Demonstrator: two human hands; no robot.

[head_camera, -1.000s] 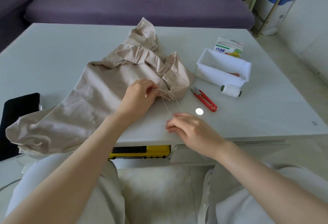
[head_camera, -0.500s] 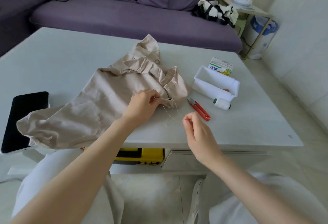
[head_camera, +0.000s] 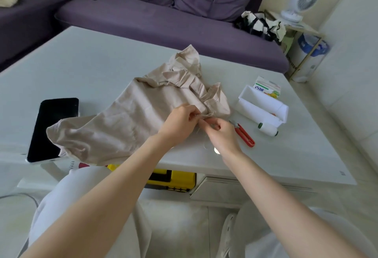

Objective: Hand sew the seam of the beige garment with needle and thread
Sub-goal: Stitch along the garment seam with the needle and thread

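Beige garment spread crumpled across the white counter, one end overhanging the near edge, the bunched end lying toward the far right. Left hand resting on the cloth, fingers pinched on a fold of the seam at the garment's right edge. Right hand just beside it, fingertips closed at the same fold and touching the left fingertips; pinched as if on a needle, though needle too small to make out. Thread faintly visible below the two hands, not traceable with certainty. Red thread snips lying flat on the counter just right of the right hand, partly hidden by it. White thread spool on its side beyond the snips, near the front of a white tray. Small printed carton standing behind the tray, touching or nearly so. Dark phone face up at the left, its near end past the counter edge, the garment's corner overlapping its lower right. Yellow case on a shelf under the counter. Purple sofa behind the counter; white fan on a side stand at far right.
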